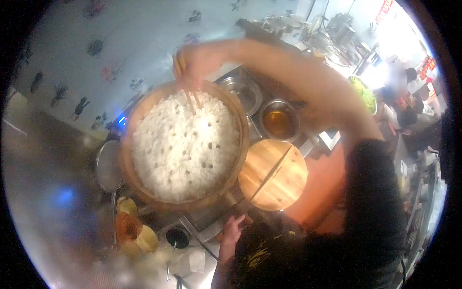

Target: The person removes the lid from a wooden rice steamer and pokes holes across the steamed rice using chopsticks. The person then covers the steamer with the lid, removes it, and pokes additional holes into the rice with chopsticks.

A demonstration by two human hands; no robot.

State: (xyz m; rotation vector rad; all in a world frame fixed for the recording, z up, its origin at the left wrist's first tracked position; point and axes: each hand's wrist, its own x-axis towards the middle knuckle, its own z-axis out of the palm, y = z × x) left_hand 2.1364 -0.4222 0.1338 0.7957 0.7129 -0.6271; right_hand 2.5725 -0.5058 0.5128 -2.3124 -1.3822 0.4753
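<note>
A round wooden steamer tub point(126, 144) is filled with white rice point(185, 154) that has several small holes poked across its surface. My right hand point(197, 67) reaches over the far rim, closed around chopsticks point(193, 102) whose tips point down into the rice. My bare right forearm crosses above the pots. Near my body, my left hand point(232, 230) is closed at the dark handle end of a round wooden lid point(274, 180). A bar runs across the lid's face. Part of this grip is blurred.
Beside the tub stand a metal pot point(245, 94) and a bowl of amber liquid point(279, 120). A round strainer point(109, 166) lies at the left, with several brown and yellow containers point(139, 231) below it. Another person point(404, 94) appears at the far right, near a bowl of greens point(363, 94).
</note>
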